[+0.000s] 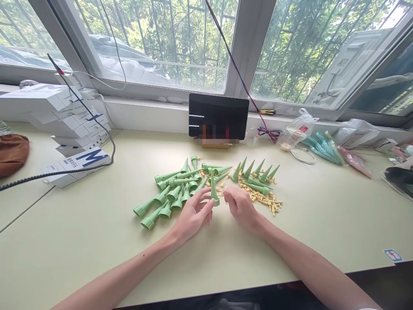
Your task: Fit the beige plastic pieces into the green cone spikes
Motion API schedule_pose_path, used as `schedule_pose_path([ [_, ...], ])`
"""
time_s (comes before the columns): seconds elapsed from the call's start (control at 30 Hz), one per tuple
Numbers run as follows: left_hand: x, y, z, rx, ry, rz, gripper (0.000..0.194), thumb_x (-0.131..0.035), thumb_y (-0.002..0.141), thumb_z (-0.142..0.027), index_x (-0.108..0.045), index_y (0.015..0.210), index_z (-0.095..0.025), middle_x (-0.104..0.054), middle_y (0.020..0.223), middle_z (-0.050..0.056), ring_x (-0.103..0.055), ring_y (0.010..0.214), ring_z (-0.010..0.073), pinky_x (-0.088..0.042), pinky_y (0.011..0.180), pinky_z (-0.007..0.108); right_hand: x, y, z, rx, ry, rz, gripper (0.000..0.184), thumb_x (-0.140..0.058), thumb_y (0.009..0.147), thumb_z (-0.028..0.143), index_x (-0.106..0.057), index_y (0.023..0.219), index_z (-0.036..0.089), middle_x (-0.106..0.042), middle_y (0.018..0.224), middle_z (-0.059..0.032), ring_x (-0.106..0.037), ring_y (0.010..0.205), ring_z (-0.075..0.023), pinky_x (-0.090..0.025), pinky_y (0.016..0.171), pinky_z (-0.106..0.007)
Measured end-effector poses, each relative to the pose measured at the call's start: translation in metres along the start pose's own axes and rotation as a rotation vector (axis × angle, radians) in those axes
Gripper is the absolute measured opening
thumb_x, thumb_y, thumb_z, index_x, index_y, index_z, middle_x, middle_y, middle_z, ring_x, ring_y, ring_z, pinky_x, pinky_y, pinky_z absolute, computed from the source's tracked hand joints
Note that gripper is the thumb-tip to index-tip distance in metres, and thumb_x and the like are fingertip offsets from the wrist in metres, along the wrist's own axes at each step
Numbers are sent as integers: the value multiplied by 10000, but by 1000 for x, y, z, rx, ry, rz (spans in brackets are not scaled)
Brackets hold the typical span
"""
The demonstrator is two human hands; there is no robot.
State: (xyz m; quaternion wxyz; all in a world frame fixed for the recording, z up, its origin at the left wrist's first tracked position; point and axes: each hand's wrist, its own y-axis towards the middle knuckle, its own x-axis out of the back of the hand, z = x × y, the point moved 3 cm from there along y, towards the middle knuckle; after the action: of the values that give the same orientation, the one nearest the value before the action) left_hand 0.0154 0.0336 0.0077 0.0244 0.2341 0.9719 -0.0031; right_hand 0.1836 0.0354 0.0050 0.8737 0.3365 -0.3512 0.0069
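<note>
Between the fingers of my left hand point(195, 210) a green plastic cone-shaped spike point(213, 189) stands upright, its wide capped end down. My right hand point(241, 206) is closed in a pinch just right of it, with a small yellow plastic piece point(221, 194) showing at the fingertips, mostly hidden. A pile of similar green spikes point(176, 191) lies beyond and left of my left hand. Past my right hand several green spikes point(254, 168) stand point up, and small yellow plastic pieces point(266, 200) are heaped beside them.
A dark-screened tablet point(218, 116) leans at the back of the pale table point(106, 241). White boxes point(80, 133) are stacked left, with a black cable point(111, 148) across them. Plastic bags point(298, 129) and a coiled red-blue wire point(271, 132) lie along the window sill side.
</note>
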Motion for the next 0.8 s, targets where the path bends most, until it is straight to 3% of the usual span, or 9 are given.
schedule_pose_path([
  [0.23,1,0,7,33,34,-16,444,-613,903,-435,-517,1287,-233,-617,1102,82,-531,533,85,-473,490,250,1,1,0,-22,6,-49,354,-376,1031,273,-480,700,196,-469,611,18,-427,544,-117,-343,550,-257],
  [0.5,0,0,2,47,22,-75,404,-620,890,-451,-575,1202,-199,-622,1150,93,-506,515,74,-455,477,246,0,1,1,-30,126,-32,104,-510,986,276,-585,1018,210,-631,921,-59,-577,686,-137,-473,572,-256],
  [0.8,2,0,8,36,45,-68,401,-641,878,-452,-550,1207,-242,-622,1124,74,-525,536,82,-457,477,238,-1,0,-1,-9,147,-32,64,-525,975,217,-588,978,208,-611,855,-43,-570,696,-142,-490,605,-264],
])
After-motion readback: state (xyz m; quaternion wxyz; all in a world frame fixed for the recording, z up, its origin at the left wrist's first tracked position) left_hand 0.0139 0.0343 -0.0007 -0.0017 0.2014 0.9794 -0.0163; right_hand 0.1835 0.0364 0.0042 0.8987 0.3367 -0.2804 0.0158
